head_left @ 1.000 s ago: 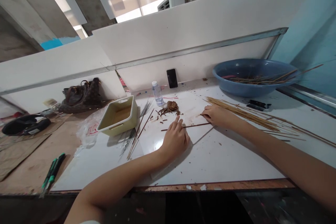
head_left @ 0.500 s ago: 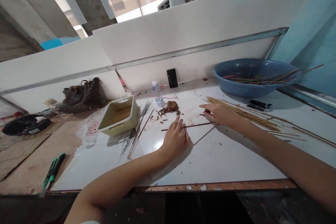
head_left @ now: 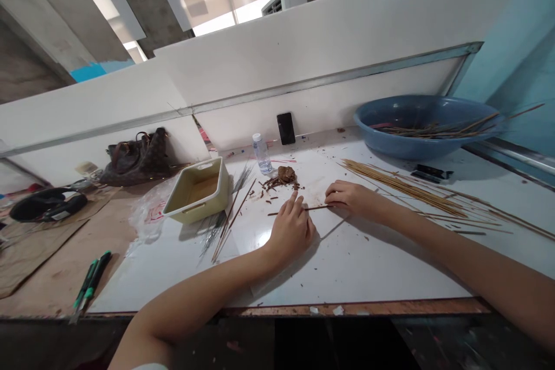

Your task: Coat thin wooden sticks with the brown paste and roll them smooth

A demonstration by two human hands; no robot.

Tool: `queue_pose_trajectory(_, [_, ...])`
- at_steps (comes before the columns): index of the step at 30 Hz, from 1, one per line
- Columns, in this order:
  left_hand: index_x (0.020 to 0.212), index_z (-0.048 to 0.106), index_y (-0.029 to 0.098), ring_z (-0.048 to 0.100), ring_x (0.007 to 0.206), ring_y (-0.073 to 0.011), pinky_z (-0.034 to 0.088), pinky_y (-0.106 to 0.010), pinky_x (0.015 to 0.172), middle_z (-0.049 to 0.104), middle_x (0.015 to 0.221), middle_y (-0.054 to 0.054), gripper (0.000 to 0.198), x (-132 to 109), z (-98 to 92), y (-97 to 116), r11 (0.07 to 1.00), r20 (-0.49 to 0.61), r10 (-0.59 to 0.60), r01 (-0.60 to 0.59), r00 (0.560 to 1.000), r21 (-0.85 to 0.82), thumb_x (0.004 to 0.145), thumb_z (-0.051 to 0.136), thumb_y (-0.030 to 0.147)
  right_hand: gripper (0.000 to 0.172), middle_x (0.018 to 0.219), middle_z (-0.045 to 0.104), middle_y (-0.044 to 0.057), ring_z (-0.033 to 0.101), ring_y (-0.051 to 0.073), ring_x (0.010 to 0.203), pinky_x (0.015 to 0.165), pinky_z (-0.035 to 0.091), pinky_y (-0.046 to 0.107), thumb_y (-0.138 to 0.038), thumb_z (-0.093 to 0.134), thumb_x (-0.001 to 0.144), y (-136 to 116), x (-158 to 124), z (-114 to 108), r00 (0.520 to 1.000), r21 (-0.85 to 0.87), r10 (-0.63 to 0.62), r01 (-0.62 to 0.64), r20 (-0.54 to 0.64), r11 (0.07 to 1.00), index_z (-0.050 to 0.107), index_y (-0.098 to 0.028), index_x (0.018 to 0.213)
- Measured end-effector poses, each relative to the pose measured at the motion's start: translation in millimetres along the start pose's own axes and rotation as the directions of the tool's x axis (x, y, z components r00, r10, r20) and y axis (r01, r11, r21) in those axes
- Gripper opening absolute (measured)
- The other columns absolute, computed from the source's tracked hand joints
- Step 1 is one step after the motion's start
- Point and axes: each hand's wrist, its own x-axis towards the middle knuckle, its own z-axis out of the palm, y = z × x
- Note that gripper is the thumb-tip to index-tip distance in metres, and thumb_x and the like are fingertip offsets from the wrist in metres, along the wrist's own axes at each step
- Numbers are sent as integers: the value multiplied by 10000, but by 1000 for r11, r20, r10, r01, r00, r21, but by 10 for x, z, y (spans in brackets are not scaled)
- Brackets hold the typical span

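- Thin stick [head_left: 316,207]: dark brown.
- Crumbly lump [head_left: 287,173]: mid-brown, its scattered bits darker and redder.
- Stick bundle [head_left: 403,189]: golden tan.
- Surface [head_left: 368,266]: glossy white, smudged brown in places, with a reddish-brown front edge.
- Basin [head_left: 390,145]: dusty blue.
- Tub [head_left: 212,203]: pale yellow-green, its rim lighter.
- Bottle [head_left: 262,158]: clear, with a white cap [head_left: 257,137].
- Phone [head_left: 285,128]: black.
- Handbag [head_left: 139,161]: dark brown, faintly patterned.
- Plastic bag [head_left: 151,211]: see-through, printed red.
- Hand tools [head_left: 92,282]: black and green.
- Partition [head_left: 303,60]: off-white, with a grey strip.
- Side wall [head_left: 520,29]: light blue.
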Motion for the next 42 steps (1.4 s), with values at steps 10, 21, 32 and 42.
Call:
queue_pose_trajectory(10, [1289, 745, 34, 559, 1557, -450, 569, -579, 1206, 702, 1488, -273, 328, -1, 18, 1, 1000, -17, -3, 3, 1000, 9, 1041, 577, 169, 245, 1074, 807, 81, 689, 255, 975, 894, 513, 413, -225, 601, 1129, -105, 20, 3, 999, -75, -46, 48, 21, 996, 842, -246, 1089])
queue_pose_trajectory(21, [1309, 733, 76, 467, 1635, -439, 556, -609, 1219, 683, 1501, -268, 330, 0, -7, 5, 1000, -12, -5, 5, 1000, 0, 1039, 572, 175, 180, 1060, 829, 57, 735, 236, 981, 979, 308, 451, -236, 622, 1108, -108, -7, 39, 996, -150, 87, -85, 5, 985, 784, -238, 1030])
queue_pose_trajectory(32, [1320, 729, 65, 485, 1622, -443, 555, -605, 1221, 683, 1509, -273, 339, -4, 14, -1, 1000, -4, -2, 2, 1000, 8, 1039, 573, 174, 313, 995, 799, 35, 659, 207, 892, 948, 300, 449, -236, 559, 1156, -168, 13, 44, 1000, -164, 10, -8, 11, 987, 824, -259, 991])
queue_pose_trajectory(42, [1316, 728, 76, 495, 1616, -434, 558, -611, 1223, 691, 1497, -265, 329, 4, -1, 7, 1000, -2, -9, 9, 1000, 0, 1047, 560, 166, 256, 946, 759, 58, 650, 250, 903, 978, 320, 459, -142, 600, 1072, -226, 34, 54, 997, -398, -22, 49, 72, 916, 800, -249, 954])
